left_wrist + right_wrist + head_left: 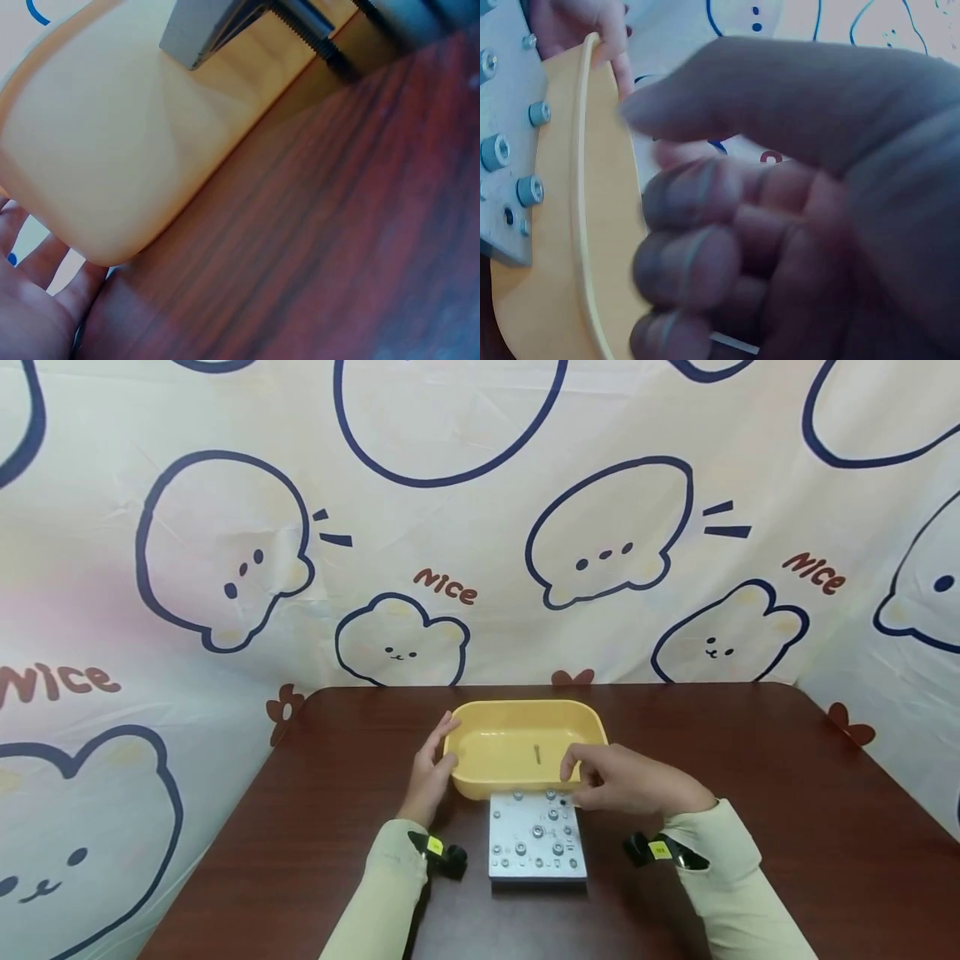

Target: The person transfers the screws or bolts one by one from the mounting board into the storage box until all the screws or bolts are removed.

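Head view: I have the left hand (pixel 430 777) clamped on the left end of the yellow tray (pixel 491 752), which sits on the brown surface (pixel 750 760) with a small screw (pixel 537 755) lying in it. Right hand (pixel 628 778) at the tray's near right corner, fingers loosely bent, thumb and forefinger apart, nothing seen between them. Just below that hand I log a metal plate (pixel 512 828) set with socket-head bolts, its far edge beside the tray's near side.
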A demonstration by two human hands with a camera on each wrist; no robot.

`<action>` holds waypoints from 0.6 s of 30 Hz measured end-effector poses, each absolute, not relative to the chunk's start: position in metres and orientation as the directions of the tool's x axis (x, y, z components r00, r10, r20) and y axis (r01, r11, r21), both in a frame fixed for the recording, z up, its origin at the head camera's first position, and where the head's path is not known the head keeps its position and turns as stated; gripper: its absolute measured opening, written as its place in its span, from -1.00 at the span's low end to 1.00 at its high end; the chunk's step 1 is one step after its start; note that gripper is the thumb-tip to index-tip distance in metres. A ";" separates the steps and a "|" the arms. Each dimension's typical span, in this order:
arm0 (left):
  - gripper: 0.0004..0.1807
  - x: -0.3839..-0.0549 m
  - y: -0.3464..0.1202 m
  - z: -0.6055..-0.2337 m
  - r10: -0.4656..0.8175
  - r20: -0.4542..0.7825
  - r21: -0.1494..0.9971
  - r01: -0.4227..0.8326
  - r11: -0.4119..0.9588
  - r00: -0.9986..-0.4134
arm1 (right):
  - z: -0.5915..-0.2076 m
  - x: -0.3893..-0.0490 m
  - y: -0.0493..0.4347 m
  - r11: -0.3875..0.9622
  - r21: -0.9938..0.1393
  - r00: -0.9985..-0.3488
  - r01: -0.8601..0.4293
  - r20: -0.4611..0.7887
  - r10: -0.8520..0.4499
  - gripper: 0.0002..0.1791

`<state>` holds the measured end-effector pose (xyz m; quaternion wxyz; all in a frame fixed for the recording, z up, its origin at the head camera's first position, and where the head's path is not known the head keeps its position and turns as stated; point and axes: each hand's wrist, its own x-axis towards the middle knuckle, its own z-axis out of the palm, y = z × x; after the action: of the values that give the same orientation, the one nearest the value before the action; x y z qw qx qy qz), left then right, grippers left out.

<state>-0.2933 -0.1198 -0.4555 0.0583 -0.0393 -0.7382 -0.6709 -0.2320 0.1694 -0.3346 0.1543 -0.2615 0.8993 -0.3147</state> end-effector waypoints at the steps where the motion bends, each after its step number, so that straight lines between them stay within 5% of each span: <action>1: -0.41 -0.294 -0.120 -0.456 -0.018 0.143 0.986 0.140 0.095 -0.990 | -0.334 -0.231 0.168 0.684 -0.630 -0.818 -0.367 -0.131 -0.560 -0.79; 18: -0.41 -0.295 -0.120 -0.456 -0.021 0.113 0.990 0.111 0.083 -0.993 | -0.348 -0.222 0.149 0.750 -0.567 -0.818 -0.342 -0.213 -0.534 -0.90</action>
<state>-0.2947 -0.1205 -0.4558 0.0488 -0.0308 -0.7342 -0.6765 -0.2224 0.1487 -0.3476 0.1840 -0.2387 0.9171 -0.2610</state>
